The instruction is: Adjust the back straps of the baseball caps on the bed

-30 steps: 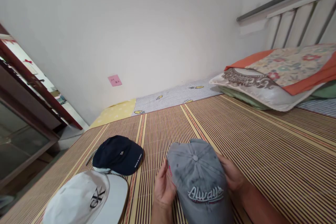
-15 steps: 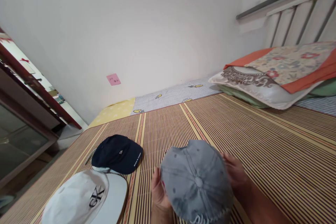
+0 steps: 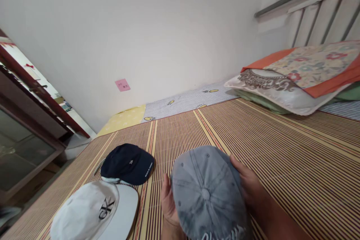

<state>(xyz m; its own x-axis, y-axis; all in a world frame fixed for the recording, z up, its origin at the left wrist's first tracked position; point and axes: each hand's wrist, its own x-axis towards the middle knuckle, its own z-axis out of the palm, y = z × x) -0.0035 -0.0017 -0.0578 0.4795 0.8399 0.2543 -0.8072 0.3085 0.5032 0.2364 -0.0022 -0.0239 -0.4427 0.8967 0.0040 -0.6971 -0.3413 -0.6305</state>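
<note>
A navy cap [image 3: 128, 163] lies just left of the person's left fingers, and a white cap [image 3: 90, 213] bearing black letters sits nearer the camera on that same side, its brim touching the navy one. Nothing stands between these caps and the fingers. Well beyond the right fingers, stacked pillows [image 3: 281, 86] rest against a slatted headboard [image 3: 317, 11].

All of it sits on a striped woven mat [image 3: 281, 150] spread over a patterned sheet [image 3: 185, 101], beside a white wall carrying a pink note [image 3: 123, 84]; a dark wooden cabinet [image 3: 25, 135] stands far off to the left.

A grey cap [image 3: 206, 191] is clasped between both hands, crown up. The left hand [image 3: 168, 204] presses its fingers [image 3: 165, 182] against the cap's left side, largely hidden behind it. The right hand [image 3: 249, 187] curls its fingers [image 3: 234, 161] closed around the right side.
</note>
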